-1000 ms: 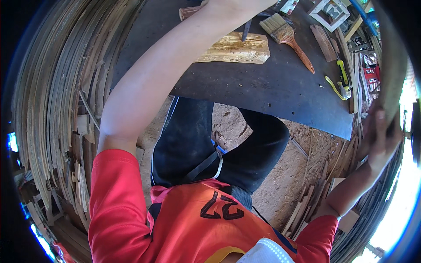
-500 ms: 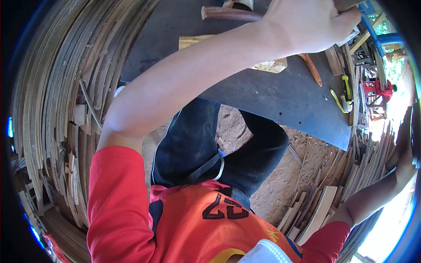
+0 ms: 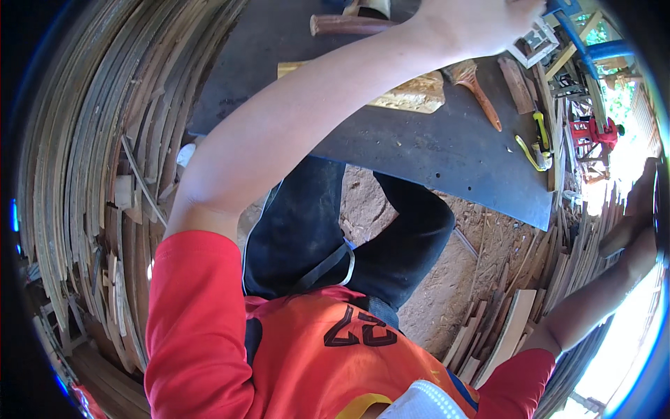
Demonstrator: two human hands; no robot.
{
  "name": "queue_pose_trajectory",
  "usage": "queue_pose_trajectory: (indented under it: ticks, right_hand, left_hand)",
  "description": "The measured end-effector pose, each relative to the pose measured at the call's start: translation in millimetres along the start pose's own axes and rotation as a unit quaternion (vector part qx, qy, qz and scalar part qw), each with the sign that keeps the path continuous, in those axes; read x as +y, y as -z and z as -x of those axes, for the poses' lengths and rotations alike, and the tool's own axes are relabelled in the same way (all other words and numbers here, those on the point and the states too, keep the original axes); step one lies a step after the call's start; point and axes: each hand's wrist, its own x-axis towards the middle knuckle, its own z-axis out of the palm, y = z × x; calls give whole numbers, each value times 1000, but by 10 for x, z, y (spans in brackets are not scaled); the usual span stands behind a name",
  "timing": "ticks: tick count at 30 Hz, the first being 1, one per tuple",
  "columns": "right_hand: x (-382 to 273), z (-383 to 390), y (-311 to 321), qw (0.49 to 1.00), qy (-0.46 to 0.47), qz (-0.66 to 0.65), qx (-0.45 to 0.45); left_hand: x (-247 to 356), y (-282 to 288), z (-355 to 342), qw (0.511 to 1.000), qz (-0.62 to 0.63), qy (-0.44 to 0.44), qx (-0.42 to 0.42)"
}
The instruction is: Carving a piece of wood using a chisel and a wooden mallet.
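My left hand (image 3: 481, 24) reaches far over the dark tabletop (image 3: 433, 150), at the top edge of the view. Its fingers lie by a small white wooden frame (image 3: 534, 43); whether they grip it is unclear. Just below the forearm lie a pale yellow wood slab (image 3: 415, 94) and a paintbrush with an orange handle (image 3: 481, 91). My right hand (image 3: 636, 213) is stretched out to the far right rim. Its fingers curl against something dark that I cannot make out.
A round brown stick (image 3: 349, 26) lies at the table's far side, and a yellow-handled tool (image 3: 534, 143) near its right edge. Stacked wood strips (image 3: 91, 181) fill the left. Leaning planks (image 3: 506, 332) and sawdust floor (image 3: 481, 258) are on the right.
My left hand has come into view near the white frame. The table's objects sit lower in the picture. My right hand has slid outward to the right rim.
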Motion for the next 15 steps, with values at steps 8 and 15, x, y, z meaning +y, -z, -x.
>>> queue_pose_trajectory:
  ticks: [8, 15]
  right_hand:
    - [52, 1210, -1301, 928, -201, -266, -168]
    - [302, 1459, -1917, 816, -287, -469, -177]
  left_hand:
    - [-36, 351, 75, 966, 201, 115, 115]
    - [1, 1060, 572, 972, 132, 147, 126]
